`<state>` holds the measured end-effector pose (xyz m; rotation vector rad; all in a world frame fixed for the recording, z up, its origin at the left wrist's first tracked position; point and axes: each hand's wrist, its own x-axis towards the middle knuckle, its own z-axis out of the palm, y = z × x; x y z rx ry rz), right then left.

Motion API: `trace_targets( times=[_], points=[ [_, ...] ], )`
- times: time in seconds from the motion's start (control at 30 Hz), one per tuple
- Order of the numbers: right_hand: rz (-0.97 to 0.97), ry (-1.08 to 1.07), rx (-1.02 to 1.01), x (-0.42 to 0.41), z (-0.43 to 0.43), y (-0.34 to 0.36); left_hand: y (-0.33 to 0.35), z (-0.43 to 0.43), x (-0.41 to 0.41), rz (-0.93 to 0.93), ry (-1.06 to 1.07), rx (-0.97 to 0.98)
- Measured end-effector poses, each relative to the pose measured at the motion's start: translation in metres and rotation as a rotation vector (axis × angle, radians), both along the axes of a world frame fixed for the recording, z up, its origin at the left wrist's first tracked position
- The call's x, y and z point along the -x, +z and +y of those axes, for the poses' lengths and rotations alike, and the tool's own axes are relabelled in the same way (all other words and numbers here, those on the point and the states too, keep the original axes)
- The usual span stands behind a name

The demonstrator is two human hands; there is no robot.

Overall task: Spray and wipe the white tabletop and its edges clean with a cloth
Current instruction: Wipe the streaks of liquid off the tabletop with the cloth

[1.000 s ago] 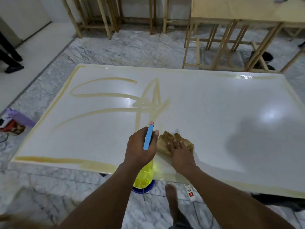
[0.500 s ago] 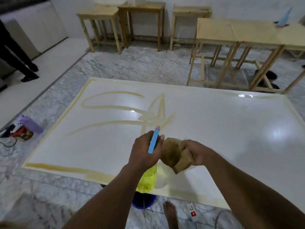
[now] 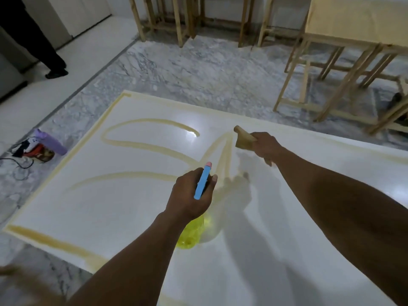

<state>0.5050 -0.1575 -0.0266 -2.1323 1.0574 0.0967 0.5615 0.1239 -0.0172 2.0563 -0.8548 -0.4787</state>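
As streaks [image 3: 47, 240] rim the tabletop [image 3: 110, 206], cloth [image 3: 242, 138] seemingly hovers.

Grey marble floor [image 3: 198, 69], pale wooden tables [image 3: 344, 25], white cabinet doors [image 3: 84, 12]

You wear the only camera on your head. It looks forward and down over the white tabletop [image 3: 106, 206] from its near long edge. It sits close: both forearms rise from the bottom of the frame, the left hand [image 3: 189, 197] with the spray bottle [image 3: 202, 184] above the tabletop's middle, the right hand [image 3: 266, 146] with the cloth [image 3: 244, 139] farther across. The tabletop's far left corner shows and its right end runs out of frame. Beyond the tabletop lie marble floor [image 3: 198, 74] and wooden tables [image 3: 353, 18].
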Motion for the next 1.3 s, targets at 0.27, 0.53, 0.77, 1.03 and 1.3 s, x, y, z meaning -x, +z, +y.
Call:
trace_targets(
  times=[0.27, 0.53, 0.77, 1.03, 1.3],
  points=[
    [0.182, 0.306, 0.338, -0.017, -0.017, -0.091, 0.002, -0.005, -0.025, -0.039, 0.063, 0.005],
    [0.134, 0.297, 0.32, -0.003, 0.025, -0.139, -0.012, 0.023, -0.017, -0.019, 0.074, 0.003],
    [0.042, 0.353, 0.174, 0.047, 0.147, -0.14, -0.005, 0.068, -0.004, -0.047, 0.024, 0.02],
    [-0.013, 0.393, 0.152, 0.116, 0.328, -0.138, -0.002, 0.168, 0.023, -0.033, -0.027, 0.05],
    [-0.215, -0.339, -0.545, 0.106, 0.33, -0.063, 0.002, 0.217, 0.025, -0.012, -0.023, 0.059]
  ],
)
